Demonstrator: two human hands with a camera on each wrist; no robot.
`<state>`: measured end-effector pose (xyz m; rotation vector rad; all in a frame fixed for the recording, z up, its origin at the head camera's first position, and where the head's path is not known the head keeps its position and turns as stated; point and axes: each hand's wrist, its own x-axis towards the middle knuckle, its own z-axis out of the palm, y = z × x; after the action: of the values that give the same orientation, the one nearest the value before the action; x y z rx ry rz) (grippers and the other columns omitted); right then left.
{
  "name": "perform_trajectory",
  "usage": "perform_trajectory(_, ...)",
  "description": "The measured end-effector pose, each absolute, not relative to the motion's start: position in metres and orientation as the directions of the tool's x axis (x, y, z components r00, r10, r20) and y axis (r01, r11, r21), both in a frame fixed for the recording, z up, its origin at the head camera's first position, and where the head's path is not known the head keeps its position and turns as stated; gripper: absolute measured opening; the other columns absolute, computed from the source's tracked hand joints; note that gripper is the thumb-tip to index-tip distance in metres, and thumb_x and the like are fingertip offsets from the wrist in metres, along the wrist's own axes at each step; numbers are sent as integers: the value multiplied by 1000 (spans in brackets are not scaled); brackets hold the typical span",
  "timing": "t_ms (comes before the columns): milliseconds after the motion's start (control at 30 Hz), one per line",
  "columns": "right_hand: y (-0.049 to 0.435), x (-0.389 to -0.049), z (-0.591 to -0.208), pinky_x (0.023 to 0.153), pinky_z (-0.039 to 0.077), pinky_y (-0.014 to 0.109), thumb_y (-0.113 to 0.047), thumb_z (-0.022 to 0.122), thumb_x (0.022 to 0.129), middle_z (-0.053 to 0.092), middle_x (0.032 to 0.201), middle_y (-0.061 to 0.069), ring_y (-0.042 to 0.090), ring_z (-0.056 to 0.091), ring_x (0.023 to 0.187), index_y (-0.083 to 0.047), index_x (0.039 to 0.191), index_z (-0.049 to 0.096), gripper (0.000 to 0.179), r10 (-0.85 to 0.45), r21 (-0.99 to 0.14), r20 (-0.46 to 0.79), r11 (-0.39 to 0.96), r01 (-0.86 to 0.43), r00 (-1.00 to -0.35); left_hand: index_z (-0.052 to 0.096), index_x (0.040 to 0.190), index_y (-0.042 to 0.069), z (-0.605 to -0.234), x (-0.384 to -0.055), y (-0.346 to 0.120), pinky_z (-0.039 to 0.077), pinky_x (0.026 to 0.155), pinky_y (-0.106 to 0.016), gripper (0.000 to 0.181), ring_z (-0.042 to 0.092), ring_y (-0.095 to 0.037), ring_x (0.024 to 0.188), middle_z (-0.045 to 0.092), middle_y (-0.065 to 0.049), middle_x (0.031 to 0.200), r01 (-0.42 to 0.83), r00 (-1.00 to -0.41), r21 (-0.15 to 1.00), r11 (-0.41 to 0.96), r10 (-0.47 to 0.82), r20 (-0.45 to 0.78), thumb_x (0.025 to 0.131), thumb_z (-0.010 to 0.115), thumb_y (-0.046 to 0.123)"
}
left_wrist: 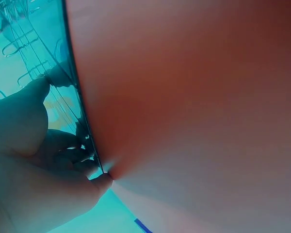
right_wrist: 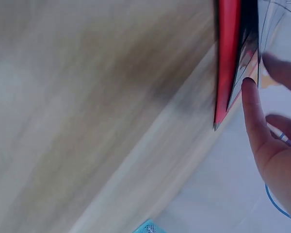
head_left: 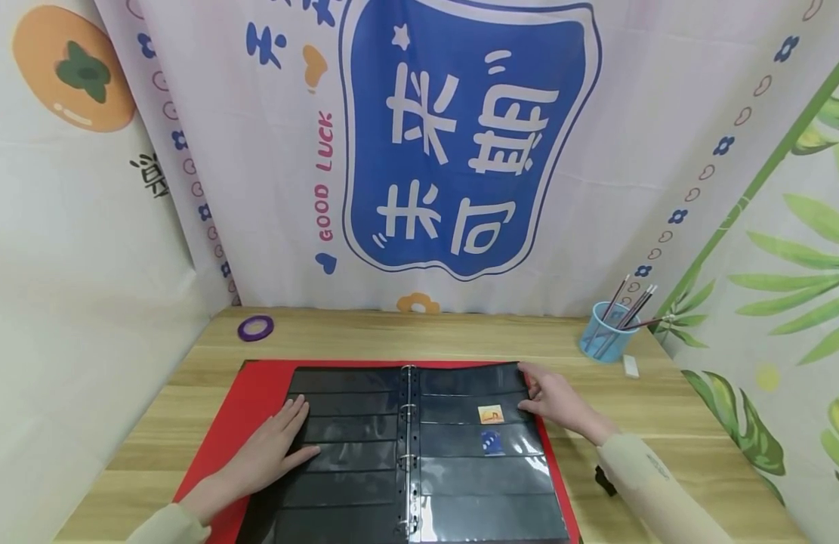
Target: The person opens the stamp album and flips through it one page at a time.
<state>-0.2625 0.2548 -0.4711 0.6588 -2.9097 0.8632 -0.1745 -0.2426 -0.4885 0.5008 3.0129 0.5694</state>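
A red ring binder (head_left: 266, 374) lies spread on the desk, with black pocket pages on both sides of its metal rings (head_left: 408, 461). My left hand (head_left: 272, 446) rests flat on the left page (head_left: 354, 453), fingers straight and thumb spread. At the right page's (head_left: 487, 476) upper outer corner is my right hand (head_left: 558, 400). Its thumb and forefinger touch the page's edge, their tips visibly apart. An orange-yellow stamp-like card (head_left: 490, 414) and a dark blue one (head_left: 491, 443) sit in pockets of that page. Blurred red cover fills much of the left wrist view.
A purple ring-shaped roll (head_left: 255, 328) lies at the back left of the wooden desk (head_left: 365, 336). Back right stands a blue mesh cup (head_left: 606, 336) of pencils, beside a small white block (head_left: 630, 367). A black object (head_left: 605, 481) lies partly under the right sleeve. Printed curtains hang behind.
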Motion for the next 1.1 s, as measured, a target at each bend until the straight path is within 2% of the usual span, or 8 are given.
perform_trajectory(100, 253, -259, -471, 63, 58, 25, -1, 78, 80, 63, 118, 30, 21, 71, 77, 13, 134, 47, 64, -318, -591, 145, 732, -340, -937, 39, 147, -9, -488, -174, -242, 37, 110, -65, 87, 32, -51, 143, 34, -30, 156, 312, -946, 357, 880, 322, 33, 89, 66, 50)
perform_trajectory(267, 252, -255, -469, 64, 58, 26, 0, 75, 80, 68, 101, 25, 26, 71, 82, 15, 119, 55, 47, -253, -683, 99, 686, -251, -962, 40, 146, -9, -489, -175, -243, 38, 110, -64, 86, 33, -50, 143, 34, -30, 156, 314, -946, 346, 884, 322, 35, 89, 66, 49)
perform_trajectory(467, 257, -254, -466, 61, 61, 29, -1, 72, 84, 70, 92, 23, 17, 69, 71, 15, 108, 59, 32, -207, -809, -22, 579, -104, -978, 39, 147, -9, -490, -174, -243, 37, 110, -64, 87, 32, -51, 143, 33, -30, 156, 311, -946, 354, 882, 322, 26, 89, 66, 50)
perform_trajectory(633, 260, -253, -461, 66, 63, 32, -5, 71, 86, 74, 93, 24, 12, 70, 68, 16, 106, 61, 31, -193, -853, -89, 521, -25, -977, 39, 147, -9, -489, -175, -242, 36, 110, -64, 87, 31, -51, 144, 33, -30, 157, 306, -947, 362, 881, 321, 18, 89, 67, 50)
perform_trajectory(800, 263, -253, -458, 70, 63, 32, -5, 71, 87, 76, 92, 19, 10, 71, 70, 17, 107, 61, 31, -188, -899, -150, 435, 54, -971, 39, 147, -9, -487, -174, -241, 37, 110, -64, 87, 32, -51, 143, 33, -30, 156, 311, -945, 358, 880, 327, 17, 89, 68, 49)
perform_trajectory(1100, 268, -255, -451, 74, 63, 35, -13, 66, 93, 73, 84, 2, 7, 69, 70, 15, 108, 64, 32, -281, -880, -183, 475, 29, -942, 39, 147, -9, -486, -174, -241, 37, 110, -64, 86, 33, -51, 143, 34, -30, 156, 313, -944, 356, 880, 328, 20, 89, 67, 48)
